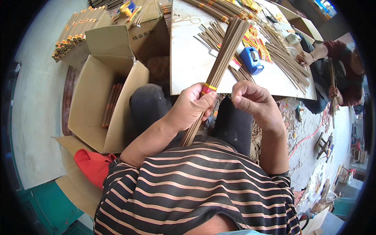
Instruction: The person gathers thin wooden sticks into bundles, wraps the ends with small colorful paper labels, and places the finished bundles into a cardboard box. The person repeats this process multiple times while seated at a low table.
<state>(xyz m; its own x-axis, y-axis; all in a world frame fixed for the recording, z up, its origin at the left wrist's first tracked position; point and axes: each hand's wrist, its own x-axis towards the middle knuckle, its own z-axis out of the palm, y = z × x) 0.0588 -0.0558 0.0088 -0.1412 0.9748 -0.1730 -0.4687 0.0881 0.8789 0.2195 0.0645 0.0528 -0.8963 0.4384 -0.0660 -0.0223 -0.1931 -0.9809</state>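
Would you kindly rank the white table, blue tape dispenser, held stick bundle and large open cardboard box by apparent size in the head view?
1. White table
2. Large open cardboard box
3. Held stick bundle
4. Blue tape dispenser

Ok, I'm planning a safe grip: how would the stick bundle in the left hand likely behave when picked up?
The stick bundle is probably stiff: it runs straight past the left hand at both ends. Its sticks may slide lengthwise, as only one red-and-yellow band shows around them. Being thin, each could snap if bent.
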